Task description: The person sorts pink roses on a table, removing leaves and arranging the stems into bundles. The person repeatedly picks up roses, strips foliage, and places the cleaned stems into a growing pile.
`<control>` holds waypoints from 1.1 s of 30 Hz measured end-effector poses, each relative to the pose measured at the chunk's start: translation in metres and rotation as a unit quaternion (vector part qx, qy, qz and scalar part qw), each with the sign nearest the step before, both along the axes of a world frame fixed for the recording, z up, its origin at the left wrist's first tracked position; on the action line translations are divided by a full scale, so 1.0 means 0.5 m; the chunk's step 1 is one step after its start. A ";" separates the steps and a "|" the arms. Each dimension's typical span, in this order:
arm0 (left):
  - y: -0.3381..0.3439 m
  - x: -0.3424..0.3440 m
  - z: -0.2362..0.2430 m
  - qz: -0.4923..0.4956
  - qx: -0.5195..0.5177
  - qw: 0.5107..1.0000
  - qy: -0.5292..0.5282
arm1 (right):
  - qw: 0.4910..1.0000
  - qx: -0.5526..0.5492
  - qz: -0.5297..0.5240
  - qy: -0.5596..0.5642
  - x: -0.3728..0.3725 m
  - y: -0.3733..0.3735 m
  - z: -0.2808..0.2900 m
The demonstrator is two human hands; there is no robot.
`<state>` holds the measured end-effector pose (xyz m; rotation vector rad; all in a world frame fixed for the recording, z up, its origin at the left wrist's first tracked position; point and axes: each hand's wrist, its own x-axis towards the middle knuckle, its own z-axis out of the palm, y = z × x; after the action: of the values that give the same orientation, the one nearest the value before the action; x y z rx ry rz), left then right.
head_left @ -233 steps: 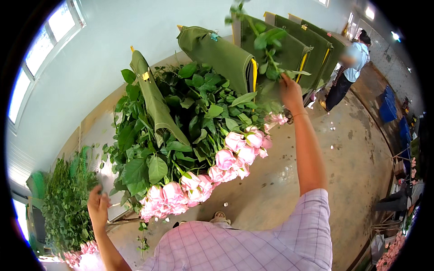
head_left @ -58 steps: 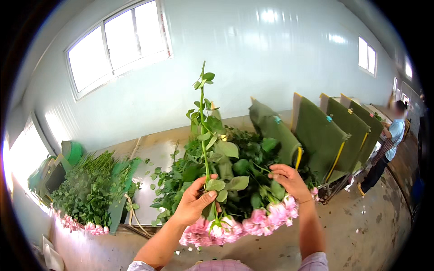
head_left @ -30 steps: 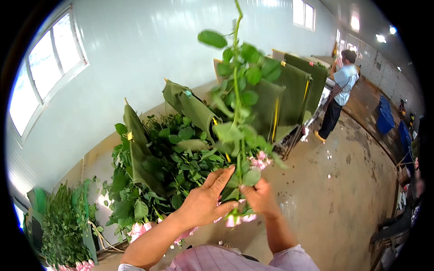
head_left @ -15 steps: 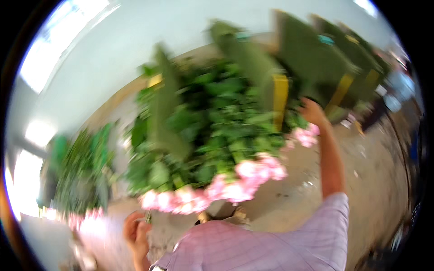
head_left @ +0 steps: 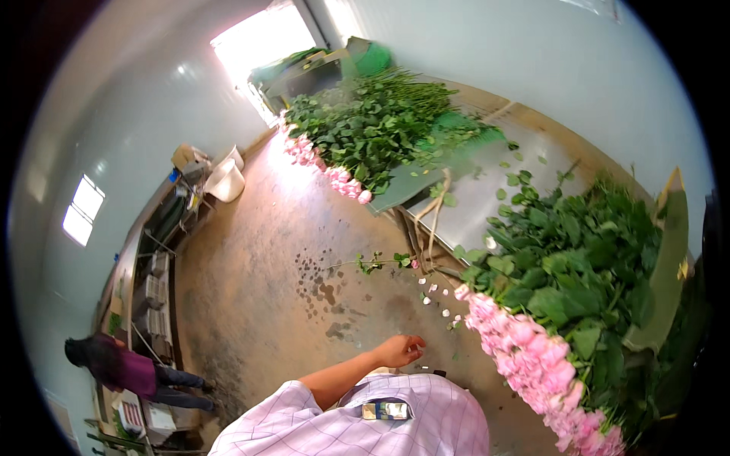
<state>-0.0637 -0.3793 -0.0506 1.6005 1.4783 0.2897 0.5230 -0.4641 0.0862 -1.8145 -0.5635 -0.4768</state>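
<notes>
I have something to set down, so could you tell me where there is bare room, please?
Bare silver metal tabletop shows among scattered green leaves between the far leafy pink rose heap and near leafy pink rose heap; both heaps are crowded.

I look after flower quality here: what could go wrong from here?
The single rose lying on the floor could be trodden on. The pink blooms overhanging the table edge might bruise if the left hand knocks them. The dark patches underfoot, if wet, might be slippery.
</notes>
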 end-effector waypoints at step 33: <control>0.292 -0.707 -0.041 0.310 0.076 0.947 -0.025 | 0.539 -0.189 0.685 0.452 -1.462 1.067 -0.278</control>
<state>-0.4169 -0.2333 -0.0713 1.1861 1.9288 0.8095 -0.2081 0.0694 -0.0526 -1.1305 -1.1168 1.6826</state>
